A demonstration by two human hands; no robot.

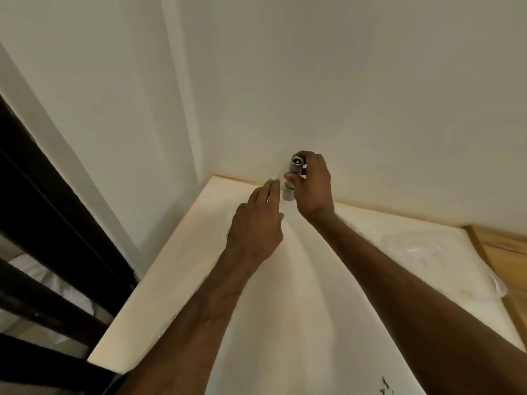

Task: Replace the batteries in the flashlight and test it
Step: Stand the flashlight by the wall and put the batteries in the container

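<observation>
Fingers (305, 155) of your right hand (315, 189) curl round a small silver flashlight (295, 167), the thumb pinching across its middle. It hangs above the far corner of the white table (285, 323), close to the wall (342, 81). The flashlight stands nearly upright, tipped a little; its upper end, a dark ring with a pale centre, faces you, and its lower end pokes out below the thumb. Your left hand (256, 223) holds nothing: its fingers (272, 187) lie straight and close together, tips just beside the lower end, though I cannot tell whether they touch it. No batteries show, and it is unclear whether the upper end is lens or cap. The step looks like taking one end to twist it, open or shut. To do it well, hold the barrel firmly with the right hand, wrap the left fingers round the lower end, and turn squarely along the axis so the threads do not cross. Work low over the table so a loose part drops onto it. A clear plastic bag (427, 252) lies well to the right; dark bars (42, 209) stand left of the table.
</observation>
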